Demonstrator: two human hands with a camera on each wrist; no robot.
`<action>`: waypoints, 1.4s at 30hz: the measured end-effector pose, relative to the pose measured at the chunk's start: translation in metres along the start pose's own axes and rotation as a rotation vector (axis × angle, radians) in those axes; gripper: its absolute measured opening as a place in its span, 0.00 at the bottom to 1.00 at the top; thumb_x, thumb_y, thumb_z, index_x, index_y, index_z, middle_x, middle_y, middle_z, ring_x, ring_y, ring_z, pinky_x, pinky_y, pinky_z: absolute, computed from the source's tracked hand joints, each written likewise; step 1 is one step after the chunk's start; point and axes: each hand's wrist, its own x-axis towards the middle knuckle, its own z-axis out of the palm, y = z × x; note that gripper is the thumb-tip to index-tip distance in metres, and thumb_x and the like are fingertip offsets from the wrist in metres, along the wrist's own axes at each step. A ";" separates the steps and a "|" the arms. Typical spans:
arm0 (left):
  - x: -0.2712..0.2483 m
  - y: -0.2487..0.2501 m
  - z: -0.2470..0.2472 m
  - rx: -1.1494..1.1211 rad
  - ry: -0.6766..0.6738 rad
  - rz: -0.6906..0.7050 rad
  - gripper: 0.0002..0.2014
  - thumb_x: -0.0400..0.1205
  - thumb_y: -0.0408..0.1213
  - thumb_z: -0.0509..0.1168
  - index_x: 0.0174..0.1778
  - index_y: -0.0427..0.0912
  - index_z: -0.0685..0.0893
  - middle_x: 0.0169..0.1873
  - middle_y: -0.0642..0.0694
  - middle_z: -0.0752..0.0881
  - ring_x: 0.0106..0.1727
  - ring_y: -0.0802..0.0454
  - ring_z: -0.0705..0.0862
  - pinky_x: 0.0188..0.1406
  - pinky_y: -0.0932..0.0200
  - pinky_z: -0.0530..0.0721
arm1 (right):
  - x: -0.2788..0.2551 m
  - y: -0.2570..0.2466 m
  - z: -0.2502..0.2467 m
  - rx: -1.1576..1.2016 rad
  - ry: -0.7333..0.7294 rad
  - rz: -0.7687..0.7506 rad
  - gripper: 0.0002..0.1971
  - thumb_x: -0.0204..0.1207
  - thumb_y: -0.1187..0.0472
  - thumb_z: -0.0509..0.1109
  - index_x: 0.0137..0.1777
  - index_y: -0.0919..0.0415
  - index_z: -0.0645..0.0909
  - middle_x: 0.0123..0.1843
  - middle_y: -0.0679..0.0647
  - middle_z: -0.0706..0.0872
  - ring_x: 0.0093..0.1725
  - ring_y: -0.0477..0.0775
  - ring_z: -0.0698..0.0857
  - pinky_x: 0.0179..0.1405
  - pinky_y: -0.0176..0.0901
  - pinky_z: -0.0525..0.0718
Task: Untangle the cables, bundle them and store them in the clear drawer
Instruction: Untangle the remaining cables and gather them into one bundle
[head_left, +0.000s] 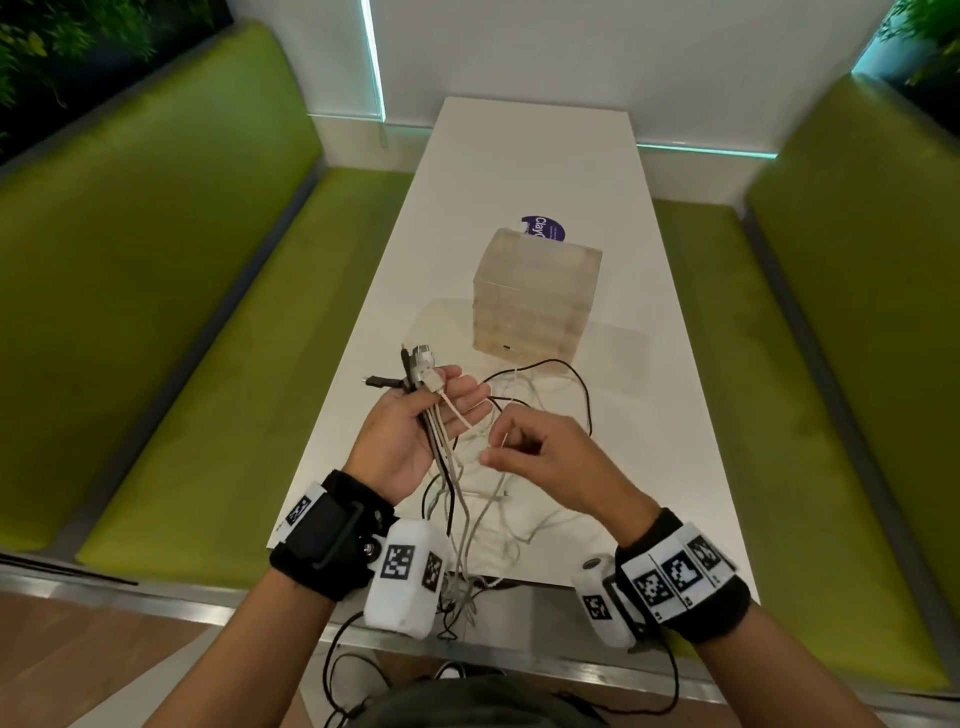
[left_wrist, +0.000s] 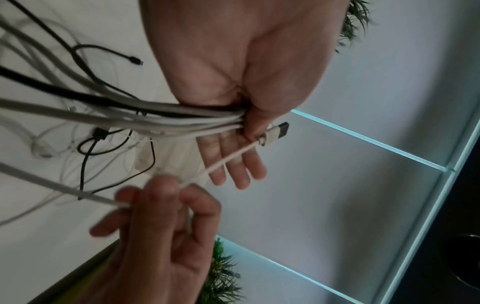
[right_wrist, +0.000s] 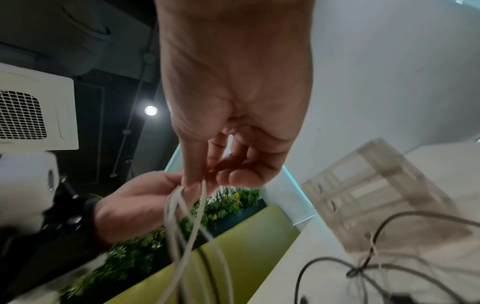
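My left hand (head_left: 423, 415) (left_wrist: 244, 127) grips a bunch of white, grey and black cables (head_left: 441, 452) (left_wrist: 145, 119) near their plug ends, thumb pressed over them, with USB plugs (head_left: 418, 364) (left_wrist: 276, 131) sticking out past the fingers. My right hand (head_left: 524, 447) (right_wrist: 207, 181) (left_wrist: 161, 195) pinches a thin white cable (left_wrist: 223, 162) (right_wrist: 197, 207) that runs from the left hand's bunch. The rest of the cables lie tangled on the white table (head_left: 519, 156) and hang over its near edge. The clear drawer unit (head_left: 537, 296) (right_wrist: 376, 185) stands behind the tangle, its drawers closed.
A purple round sticker (head_left: 543, 227) shows behind the drawer unit. Green upholstered benches (head_left: 182, 291) flank the narrow table on both sides. Black cables (head_left: 343, 670) dangle below the table's near edge towards the floor.
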 end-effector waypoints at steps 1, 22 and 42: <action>-0.001 -0.001 0.002 -0.006 0.021 0.004 0.12 0.87 0.25 0.49 0.48 0.33 0.78 0.28 0.45 0.87 0.37 0.48 0.91 0.44 0.52 0.91 | 0.000 0.000 0.005 0.002 -0.028 0.008 0.07 0.72 0.55 0.76 0.39 0.53 0.80 0.28 0.51 0.76 0.28 0.45 0.73 0.32 0.38 0.73; 0.010 0.074 -0.048 -0.109 0.197 0.121 0.13 0.88 0.34 0.49 0.39 0.42 0.74 0.16 0.56 0.67 0.12 0.60 0.61 0.11 0.70 0.56 | -0.038 0.085 -0.030 -0.070 -0.542 0.331 0.09 0.79 0.59 0.68 0.53 0.60 0.88 0.48 0.44 0.82 0.51 0.33 0.80 0.61 0.27 0.75; 0.004 0.036 -0.022 0.221 0.138 0.053 0.09 0.86 0.34 0.58 0.39 0.40 0.75 0.22 0.53 0.67 0.18 0.60 0.61 0.15 0.67 0.59 | 0.006 0.079 0.019 -0.387 -0.139 0.326 0.08 0.77 0.60 0.70 0.54 0.58 0.84 0.52 0.54 0.86 0.40 0.48 0.83 0.37 0.35 0.77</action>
